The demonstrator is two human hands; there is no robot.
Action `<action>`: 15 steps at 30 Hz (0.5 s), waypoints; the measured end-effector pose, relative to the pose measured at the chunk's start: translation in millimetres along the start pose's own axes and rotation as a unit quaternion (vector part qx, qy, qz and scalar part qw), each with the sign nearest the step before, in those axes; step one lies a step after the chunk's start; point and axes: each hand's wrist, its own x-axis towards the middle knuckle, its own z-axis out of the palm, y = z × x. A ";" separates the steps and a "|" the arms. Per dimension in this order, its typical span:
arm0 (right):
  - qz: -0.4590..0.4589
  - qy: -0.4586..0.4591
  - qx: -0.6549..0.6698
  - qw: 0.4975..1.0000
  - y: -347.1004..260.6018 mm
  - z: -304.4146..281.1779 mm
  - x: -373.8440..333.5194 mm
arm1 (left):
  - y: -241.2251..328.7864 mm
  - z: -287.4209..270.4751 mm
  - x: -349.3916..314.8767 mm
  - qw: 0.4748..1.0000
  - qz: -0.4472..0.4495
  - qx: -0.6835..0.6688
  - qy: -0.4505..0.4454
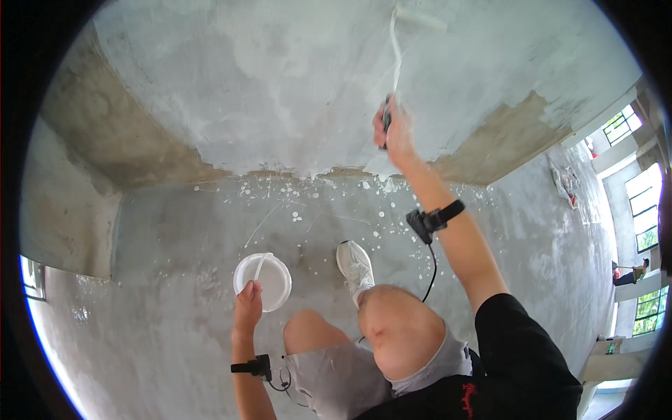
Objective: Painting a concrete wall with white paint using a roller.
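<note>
My right hand (pixel 396 133) grips the dark handle of a paint roller (pixel 397 57), raised toward the wall in front of me. The pale roller head (pixel 423 19) is near the top of the view, against the wall (pixel 280 77) as far as I can tell; motion blurs it a little. Low on the left, my left hand (pixel 248 304) is closed around the handle of a white bucket (pixel 278 283). The bucket's inside looks white. Pale grey-white coating covers most of the wall, with bare brownish patches (pixel 500 136) at its lower corners.
White paint spots (pixel 297 192) dot the grey floor (pixel 182 294) along the wall's foot. My white shoe (pixel 355 264) stands right of the bucket. A side wall (pixel 70 203) rises at left. Far right are windows (pixel 642 203), a bag-like bundle (pixel 563 182) and a distant person (pixel 632 273).
</note>
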 end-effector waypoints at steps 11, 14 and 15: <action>0.177 0.033 -0.026 0.983 164.2 -67.2 -73.3 | 5.0 -4.4 0.1 1.000 0.013 -0.012 0.008; 0.098 0.113 -0.093 0.984 175.3 -84.9 -75.5 | 11.3 -4.0 2.3 1.000 0.006 0.002 0.007; 0.100 0.112 -0.090 0.985 173.8 -86.9 -73.6 | 6.3 -5.4 -0.5 1.000 0.017 0.007 0.015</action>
